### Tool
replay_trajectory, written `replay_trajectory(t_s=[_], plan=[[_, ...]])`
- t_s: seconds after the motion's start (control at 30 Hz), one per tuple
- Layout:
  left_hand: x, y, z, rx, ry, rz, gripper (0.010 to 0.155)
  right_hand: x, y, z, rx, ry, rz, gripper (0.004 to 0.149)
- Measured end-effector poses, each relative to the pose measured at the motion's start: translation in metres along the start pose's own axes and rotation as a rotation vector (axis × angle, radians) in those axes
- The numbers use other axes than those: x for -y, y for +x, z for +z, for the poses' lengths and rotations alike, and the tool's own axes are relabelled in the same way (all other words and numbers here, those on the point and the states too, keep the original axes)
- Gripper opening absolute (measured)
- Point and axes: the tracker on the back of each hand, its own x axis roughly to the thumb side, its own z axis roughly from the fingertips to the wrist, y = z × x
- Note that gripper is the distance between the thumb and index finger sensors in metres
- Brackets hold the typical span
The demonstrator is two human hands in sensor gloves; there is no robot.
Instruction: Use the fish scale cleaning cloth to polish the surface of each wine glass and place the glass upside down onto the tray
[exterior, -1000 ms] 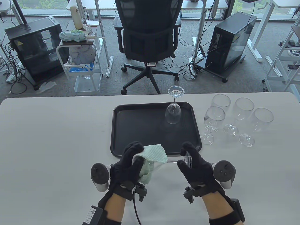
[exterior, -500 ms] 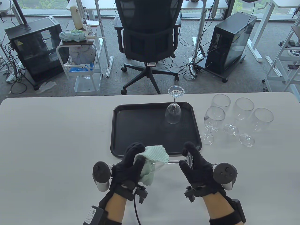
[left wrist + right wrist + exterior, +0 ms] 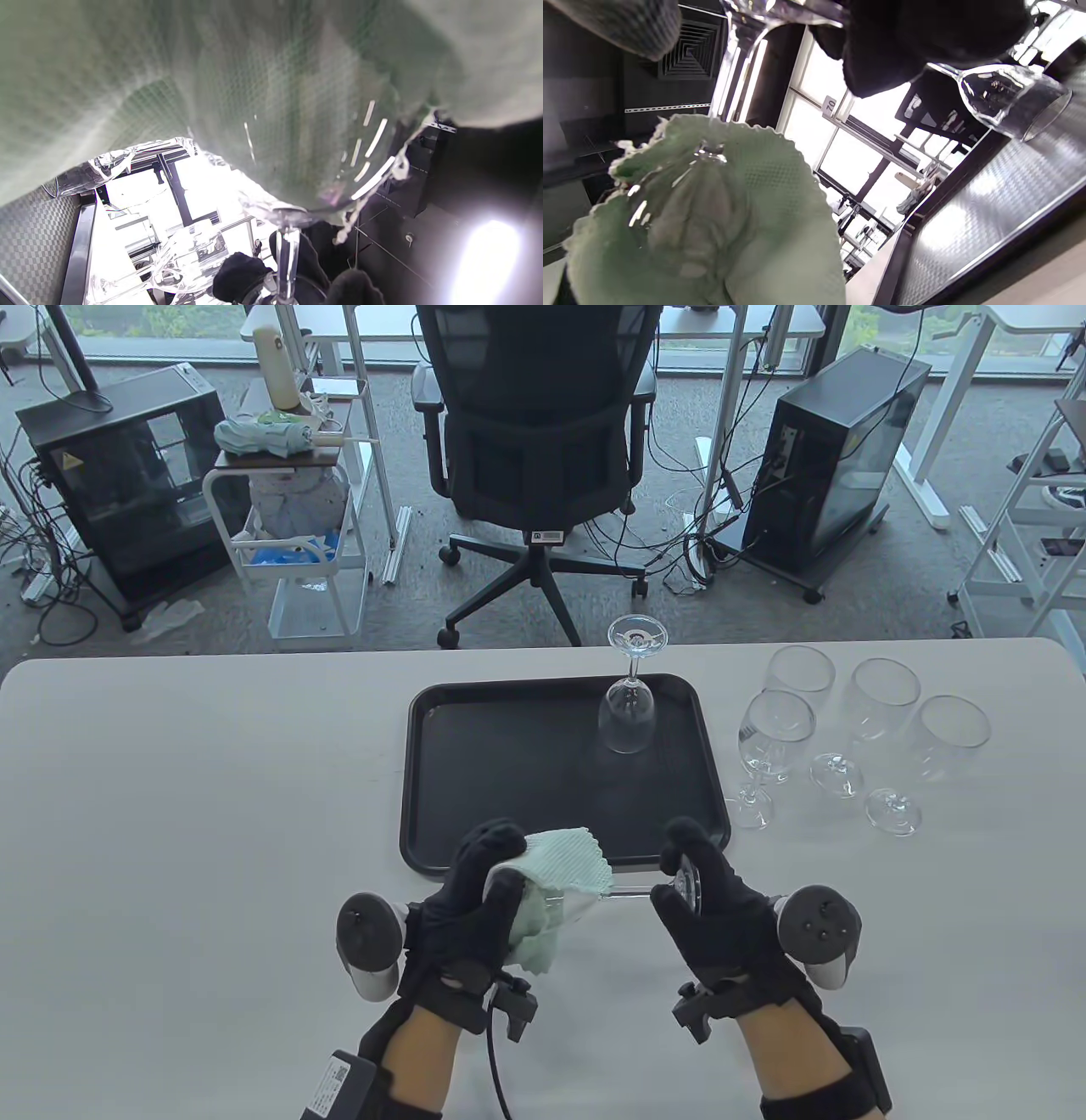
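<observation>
— What is at the centre of the shot?

— A wine glass [image 3: 632, 891] held on its side above the near part of the table [image 3: 170, 814], just in front of the black tray [image 3: 509, 780]. Its bowl is wrapped in a pale green fish scale cleaning cloth [image 3: 556, 874]; its stem runs level toward the right.

— And the hands?

— The left hand [image 3: 475, 899] curls around the cloth-covered bowl, fingers over the top, thumb underneath, gripping cloth and glass together. The right hand [image 3: 713, 899] pinches the glass's foot between curled fingers and thumb. Both wrists come in from the bottom edge, each with a tracker strapped on the outer side. In the left wrist view the cloth [image 3: 254, 84] fills most of the picture, with the stem [image 3: 286, 258] running down to the right hand's fingertips [image 3: 237, 275].

— Where do the other glasses stand?

— One upside-down glass [image 3: 628, 712] stands on the tray's far right part. Four upright glasses [image 3: 857, 729] are grouped on the table just right of the tray. An office chair [image 3: 534, 432] stands beyond the table's far edge.
</observation>
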Motion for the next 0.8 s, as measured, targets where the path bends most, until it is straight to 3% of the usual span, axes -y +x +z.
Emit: replay_trajectory(t_s=[0.1,0.17,0.3,0.4,0.53,0.67,0.73,0.8], plan=[[-0.006,-0.003,0.000,-0.055,0.014,0.039,0.062,-0.002,0.010,0.000,0.208,-0.015,0.209,0.096],[-0.007,-0.006,0.000,-0.105,-0.024,0.105,0.062,-0.002,0.017,0.002,0.302,-0.088,0.314,0.097],[-0.003,-0.004,0.001,-0.074,-0.010,0.096,0.063,-0.002,0.013,0.001,0.175,-0.091,0.093,0.082],[-0.001,0.000,0.002,-0.004,0.038,0.010,0.065,-0.001,0.007,0.001,0.025,-0.038,-0.007,0.081],[-0.002,-0.001,0.001,-0.029,0.016,0.011,0.063,0.000,0.010,0.002,0.102,-0.037,0.106,0.087],[-0.005,-0.006,0.001,-0.118,-0.014,0.091,0.063,-0.002,0.022,0.006,0.305,-0.086,0.333,0.096],[-0.003,-0.006,0.002,-0.125,-0.024,0.117,0.063,-0.001,0.021,0.005,0.305,-0.111,0.333,0.095],[-0.002,-0.004,0.002,-0.106,-0.006,0.069,0.064,-0.001,0.015,0.003,0.229,-0.097,0.226,0.087]])
